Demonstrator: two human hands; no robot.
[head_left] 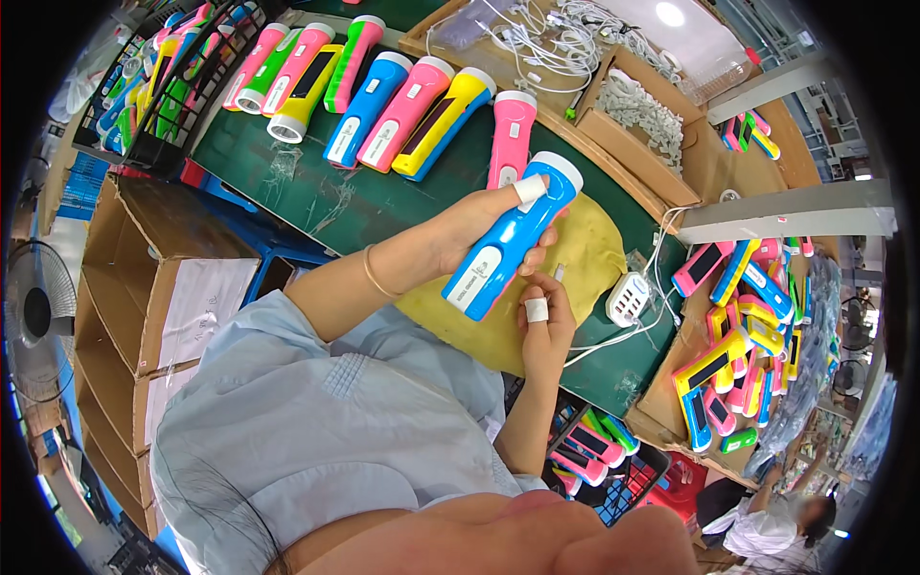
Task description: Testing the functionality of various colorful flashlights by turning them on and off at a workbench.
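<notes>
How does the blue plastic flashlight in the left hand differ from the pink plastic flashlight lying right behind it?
The blue plastic flashlight is gripped in the left hand, raised and tilted; the pink plastic flashlight lies untouched on the green table. Colours differ. Both share the shape and a white head.

One blue torch (513,238) sits in the grip. Beyond it, eight torches (383,91) lie in a row on the green tabletop (316,192). One white charging block (629,298) lies just right of the grip, and two cardboard boxes (637,134) stand farther off.
</notes>
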